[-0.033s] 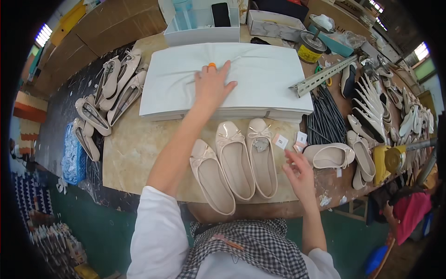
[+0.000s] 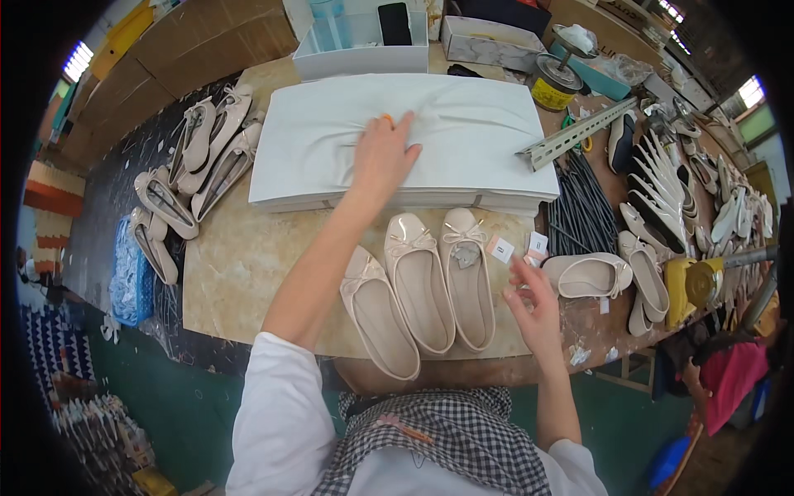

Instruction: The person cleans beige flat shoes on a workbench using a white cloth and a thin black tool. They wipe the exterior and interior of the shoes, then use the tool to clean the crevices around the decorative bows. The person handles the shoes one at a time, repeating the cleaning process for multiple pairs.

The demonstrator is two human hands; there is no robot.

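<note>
My left hand presses on the top sheet of a thick stack of white paper, thumb and index finger apart; its other fingers are bent. An orange band shows on one finger. The sheet wrinkles around the fingertips. Beside the row of shoes, my right hand hovers open near two small white labels. Three beige ballet flats with bows stand in front of me: a left one, a middle one and a right one, with crumpled grey paper in its toe.
More beige flats lie at the left and right. A metal angle bar rests over dark thin rods. Behind the stack stand a white box with a phone and a yellow-black can.
My left hand has shifted slightly right on the paper, its fingers bending more and the sheet wrinkling further. My right hand has moved only a little.
</note>
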